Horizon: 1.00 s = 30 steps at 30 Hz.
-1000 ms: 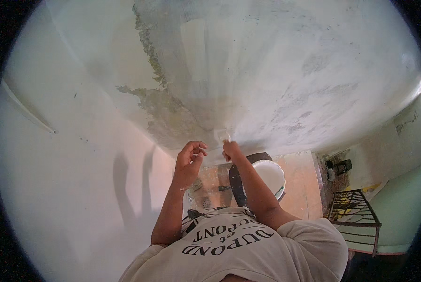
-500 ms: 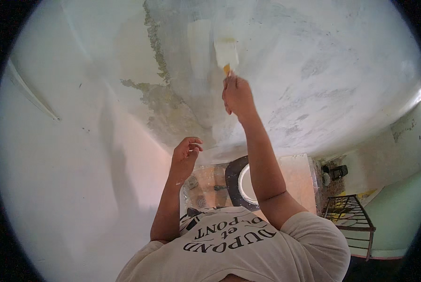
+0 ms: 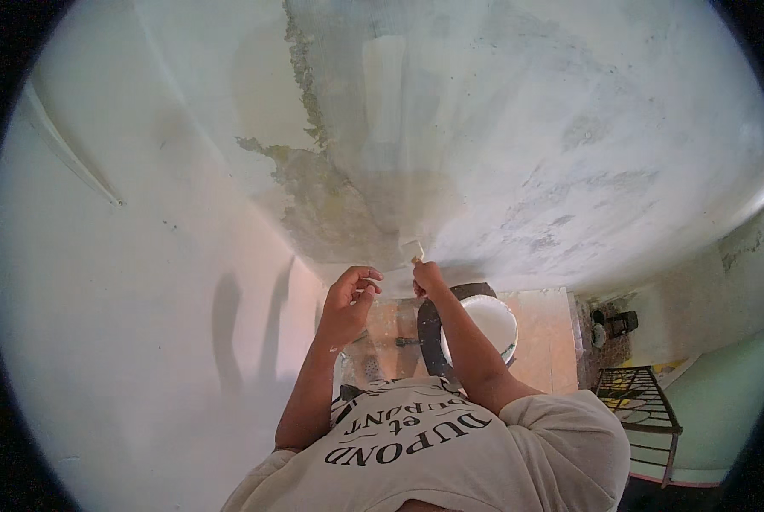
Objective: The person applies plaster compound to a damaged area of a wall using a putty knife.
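Clock directions are read from the middle of the head view unless another centre is named.

Just below the middle, the person's bare right hand is closed around the short handle of a flat, white-headed paintbrush. The brush points toward 11 o'clock from that hand, its head at the lower part of a broad, patchy grey-white wall; whether the bristles press on it I cannot tell.

The bare left hand is near, between 8 and 9 o'clock from the right hand. It holds nothing: the fingers are loosely bent, with the thumb set apart. The 2 hands do not touch.

At 4 o'clock from the right hand is a round white bucket, partly covered by the right forearm. A dark, curved-edged piece shows around its left side, above orange-tan floor tiles.

Toward 11 o'clock, a rough, peeling strip runs down the wall; toward 12 o'clock is a pale upright streak. On the smooth, pale side wall, 2 dark shadows fall toward 8 o'clock. A brown barred metal rack stands toward 4 o'clock, and the person's off-white printed T-shirt fills 6 o'clock.
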{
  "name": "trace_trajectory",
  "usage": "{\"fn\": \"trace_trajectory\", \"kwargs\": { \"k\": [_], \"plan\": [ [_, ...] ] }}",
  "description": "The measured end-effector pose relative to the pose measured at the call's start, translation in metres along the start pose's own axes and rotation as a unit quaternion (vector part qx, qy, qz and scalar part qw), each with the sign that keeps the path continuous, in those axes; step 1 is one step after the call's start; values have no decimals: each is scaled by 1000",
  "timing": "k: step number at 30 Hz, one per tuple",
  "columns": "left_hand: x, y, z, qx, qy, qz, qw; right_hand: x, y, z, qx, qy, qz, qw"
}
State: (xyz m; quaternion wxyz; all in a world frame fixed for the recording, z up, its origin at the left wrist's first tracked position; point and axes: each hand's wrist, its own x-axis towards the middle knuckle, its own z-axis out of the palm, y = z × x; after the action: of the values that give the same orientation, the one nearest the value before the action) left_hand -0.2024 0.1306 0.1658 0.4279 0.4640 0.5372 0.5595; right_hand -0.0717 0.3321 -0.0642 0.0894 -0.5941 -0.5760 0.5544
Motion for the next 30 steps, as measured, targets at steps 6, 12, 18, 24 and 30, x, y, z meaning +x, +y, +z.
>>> {"fn": "trace_trajectory", "kwargs": {
  "k": [6,12,18,24,30],
  "plan": [
    [3,4,-3,4,0,12,1000,-105,-174,-91,252,-6,-62,966],
    [13,14,6,32,-24,32,999,-234,-269,-130,206,114,-286,929],
    [18,8,11,12,-40,34,999,-202,-264,-123,72,199,-290,933],
    [25,6,22,-3,-56,43,997,-86,-153,-60,-63,269,-245,929],
    [29,11,18,-25,-54,68,996,-106,-121,-38,92,103,-23,990]
  ]
}}
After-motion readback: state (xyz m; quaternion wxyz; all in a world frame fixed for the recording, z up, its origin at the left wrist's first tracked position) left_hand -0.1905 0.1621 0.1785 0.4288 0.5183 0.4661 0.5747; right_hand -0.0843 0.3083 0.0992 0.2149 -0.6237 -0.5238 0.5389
